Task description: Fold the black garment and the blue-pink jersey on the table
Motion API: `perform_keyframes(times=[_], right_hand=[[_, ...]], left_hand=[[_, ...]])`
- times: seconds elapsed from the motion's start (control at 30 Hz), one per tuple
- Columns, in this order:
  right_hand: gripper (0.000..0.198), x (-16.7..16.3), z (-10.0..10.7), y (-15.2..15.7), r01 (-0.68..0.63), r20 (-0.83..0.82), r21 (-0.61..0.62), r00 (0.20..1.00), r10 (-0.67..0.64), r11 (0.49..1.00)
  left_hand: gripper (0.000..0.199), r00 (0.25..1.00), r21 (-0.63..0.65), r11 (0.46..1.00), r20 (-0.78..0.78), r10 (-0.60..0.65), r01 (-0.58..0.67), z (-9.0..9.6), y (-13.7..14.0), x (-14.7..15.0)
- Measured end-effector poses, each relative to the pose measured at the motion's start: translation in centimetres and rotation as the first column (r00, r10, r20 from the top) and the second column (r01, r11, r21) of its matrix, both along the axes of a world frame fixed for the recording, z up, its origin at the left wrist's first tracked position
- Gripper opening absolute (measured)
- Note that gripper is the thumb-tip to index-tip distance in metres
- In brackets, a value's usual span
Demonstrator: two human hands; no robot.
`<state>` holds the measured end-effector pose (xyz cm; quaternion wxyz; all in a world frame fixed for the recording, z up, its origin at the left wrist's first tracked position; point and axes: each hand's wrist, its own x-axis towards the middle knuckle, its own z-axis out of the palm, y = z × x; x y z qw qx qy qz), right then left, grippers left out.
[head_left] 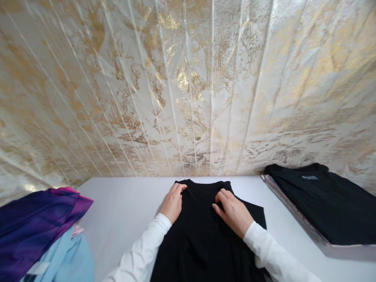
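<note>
A black T-shirt [202, 235] lies spread on the white table, its neckline toward the far edge and its lower part running out of view. My left hand [174, 200] is closed on its left shoulder edge, fingers bent over the fabric near the collar. On the right shoulder, my right hand [232, 210] has its fingers curled into the cloth, with the thumb lower down on the shirt front. The right sleeve sticks out beyond this hand; no sleeve shows on the left side.
On the right stands a stack of folded garments [331, 207], a black shirt with a small label on top. Purple-pink clothing [38, 219] and light blue clothing [70, 258] lie heaped at left. Behind the white table [123, 219] hangs a gold-patterned covering [182, 90].
</note>
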<state>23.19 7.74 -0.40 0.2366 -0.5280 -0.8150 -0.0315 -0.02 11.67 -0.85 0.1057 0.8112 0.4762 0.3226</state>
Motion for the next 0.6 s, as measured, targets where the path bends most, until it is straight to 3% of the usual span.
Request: perform_keyframes(times=[0.23,0.6], right_hand=[[0.018,0.1,0.0,0.1,-0.03,0.053,0.039,0.998,0.028,0.999],[0.017,-0.3,0.2,-0.3,0.007,0.101,0.029,0.995,-0.01,1.0]], left_hand=[[0.028,0.989,0.019,1.0,-0.145,0.016,-0.013,0.0,-0.6,0.2],[0.031,0.959,0.028,0.998,-0.278,0.061,-0.055,-0.1,-1.1,0.7]])
